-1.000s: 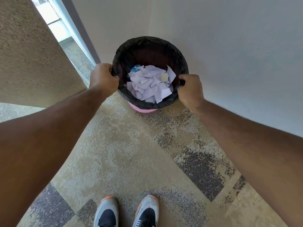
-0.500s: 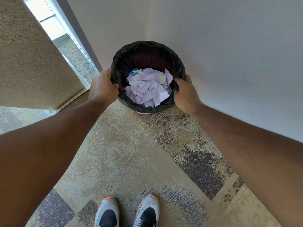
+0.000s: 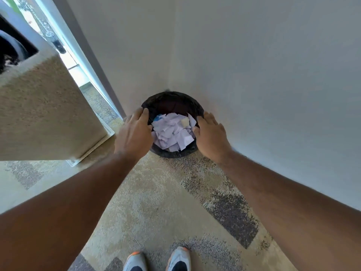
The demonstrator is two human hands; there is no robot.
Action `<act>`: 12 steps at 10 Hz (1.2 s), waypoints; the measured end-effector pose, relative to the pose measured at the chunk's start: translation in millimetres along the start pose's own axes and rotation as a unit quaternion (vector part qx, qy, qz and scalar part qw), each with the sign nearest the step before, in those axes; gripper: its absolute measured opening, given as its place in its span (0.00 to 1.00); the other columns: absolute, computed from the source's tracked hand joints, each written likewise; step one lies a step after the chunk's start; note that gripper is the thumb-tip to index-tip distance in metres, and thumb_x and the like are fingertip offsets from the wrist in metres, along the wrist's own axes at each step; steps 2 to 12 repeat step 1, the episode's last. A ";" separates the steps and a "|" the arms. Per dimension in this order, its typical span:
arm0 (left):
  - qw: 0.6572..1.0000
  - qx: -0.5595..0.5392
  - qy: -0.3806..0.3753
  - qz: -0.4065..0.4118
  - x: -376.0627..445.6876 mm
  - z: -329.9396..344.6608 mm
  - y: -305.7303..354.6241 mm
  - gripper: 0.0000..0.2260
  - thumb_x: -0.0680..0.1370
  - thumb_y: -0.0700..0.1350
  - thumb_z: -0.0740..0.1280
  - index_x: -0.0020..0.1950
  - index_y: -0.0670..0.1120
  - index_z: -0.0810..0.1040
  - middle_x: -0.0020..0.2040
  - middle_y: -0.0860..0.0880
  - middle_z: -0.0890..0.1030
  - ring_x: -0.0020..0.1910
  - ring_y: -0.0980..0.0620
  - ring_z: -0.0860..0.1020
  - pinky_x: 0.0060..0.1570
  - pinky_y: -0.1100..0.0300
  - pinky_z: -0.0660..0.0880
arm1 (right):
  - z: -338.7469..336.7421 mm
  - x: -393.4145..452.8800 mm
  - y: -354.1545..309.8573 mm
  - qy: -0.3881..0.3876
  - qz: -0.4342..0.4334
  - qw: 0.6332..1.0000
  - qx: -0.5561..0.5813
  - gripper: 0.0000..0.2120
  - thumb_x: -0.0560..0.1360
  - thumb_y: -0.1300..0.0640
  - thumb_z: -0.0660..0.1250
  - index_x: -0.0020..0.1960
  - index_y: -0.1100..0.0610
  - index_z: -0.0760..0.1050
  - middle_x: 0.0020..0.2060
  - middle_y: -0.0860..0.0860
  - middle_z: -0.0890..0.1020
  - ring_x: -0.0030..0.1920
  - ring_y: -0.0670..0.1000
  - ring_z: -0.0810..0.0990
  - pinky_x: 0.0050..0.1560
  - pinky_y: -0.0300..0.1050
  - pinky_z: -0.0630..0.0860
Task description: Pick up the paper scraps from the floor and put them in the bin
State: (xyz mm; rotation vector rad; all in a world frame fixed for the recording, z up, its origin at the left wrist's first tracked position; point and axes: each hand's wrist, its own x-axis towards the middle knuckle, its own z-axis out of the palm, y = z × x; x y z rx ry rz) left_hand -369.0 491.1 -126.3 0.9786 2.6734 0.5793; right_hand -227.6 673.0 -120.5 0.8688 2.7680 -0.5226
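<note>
One bin, two hands

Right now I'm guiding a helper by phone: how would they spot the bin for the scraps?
Look where the two pale walls meet at the carpet. The bin sits in that corner, round, lined with a black bag. It alone holds white paper scraps, unlike the tall beige planter to its left.

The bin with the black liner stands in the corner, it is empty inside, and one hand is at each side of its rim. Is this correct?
Not quite. The head view shows the bin is not empty: paper scraps fill it. The rest holds: it stands in the corner, with the left hand and right hand at its rim.
</note>
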 end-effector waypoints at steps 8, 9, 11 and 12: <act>1.000 0.002 0.006 0.030 -11.0 -41.2 31.0 0.28 0.80 0.36 0.58 0.80 0.45 0.58 0.79 0.44 0.62 0.72 0.40 0.70 0.68 0.43 0.71 | -39.7 -19.7 -23.0 0.055 -0.029 0.998 -0.020 0.24 0.85 0.53 0.48 0.80 0.57 0.51 0.81 0.55 0.51 0.81 0.53 0.45 0.78 0.60 0.49; 1.000 0.002 0.006 0.030 -11.0 -41.2 31.0 0.28 0.80 0.36 0.58 0.80 0.45 0.58 0.79 0.44 0.62 0.72 0.40 0.70 0.68 0.43 0.71 | -39.7 -19.7 -23.0 0.055 -0.029 0.998 -0.020 0.24 0.85 0.53 0.48 0.80 0.57 0.51 0.81 0.55 0.51 0.81 0.53 0.45 0.78 0.60 0.49; 1.000 0.002 0.006 0.030 -11.0 -41.2 31.0 0.28 0.80 0.36 0.58 0.80 0.45 0.58 0.79 0.44 0.62 0.72 0.40 0.70 0.68 0.43 0.71 | -39.7 -19.7 -23.0 0.055 -0.029 0.998 -0.020 0.24 0.85 0.53 0.48 0.80 0.57 0.51 0.81 0.55 0.51 0.81 0.53 0.45 0.78 0.60 0.49; 1.000 0.002 0.006 0.030 -11.0 -41.2 31.0 0.28 0.80 0.36 0.58 0.80 0.45 0.58 0.79 0.44 0.62 0.72 0.40 0.70 0.68 0.43 0.71 | -39.7 -19.7 -23.0 0.055 -0.029 0.998 -0.020 0.24 0.85 0.53 0.48 0.80 0.57 0.51 0.81 0.55 0.51 0.81 0.53 0.45 0.78 0.60 0.49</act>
